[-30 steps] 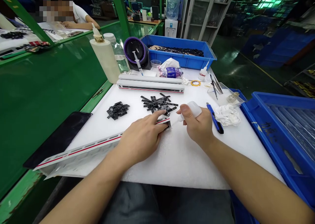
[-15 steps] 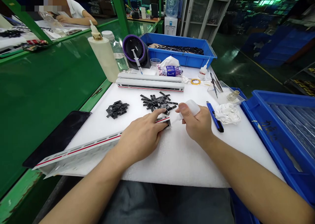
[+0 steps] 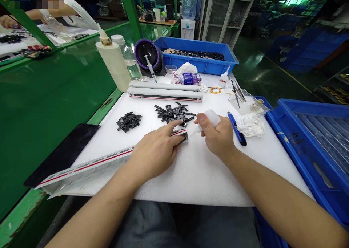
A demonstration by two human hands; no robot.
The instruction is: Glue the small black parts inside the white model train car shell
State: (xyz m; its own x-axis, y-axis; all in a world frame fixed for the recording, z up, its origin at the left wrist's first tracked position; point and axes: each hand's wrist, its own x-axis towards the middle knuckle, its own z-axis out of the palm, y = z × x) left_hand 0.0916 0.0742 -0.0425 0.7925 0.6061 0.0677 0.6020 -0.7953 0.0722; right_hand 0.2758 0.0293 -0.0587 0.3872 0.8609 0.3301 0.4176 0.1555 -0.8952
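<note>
My left hand (image 3: 156, 150) is closed over the right end of a long white model train car shell (image 3: 89, 168) with a red stripe and window cut-outs. The shell lies tilted on its side, its hollow interior facing me. In my right hand (image 3: 219, 133) is a small white squeeze bottle (image 3: 212, 119), its thin nozzle pointing left at the shell's end; whether the tip touches cannot be made out. Just beyond my left fingers lies a heap of black strips (image 3: 174, 113), and a second heap of short black pieces (image 3: 129, 121) sits further left.
Finished-looking white shells (image 3: 165, 94) lie across the back. Behind them are a tall cream bottle (image 3: 113, 64), a tissue pack (image 3: 187, 75) and a blue bin (image 3: 196, 66). A blue utility knife (image 3: 237, 129) and crumpled tissue (image 3: 251, 125) lie right. A co-worker sits across, upper left.
My hands, the shell and the bottle hold nearly the same pose; the whole view has shifted slightly. The co-worker across has leaned and reached an arm toward the left.
</note>
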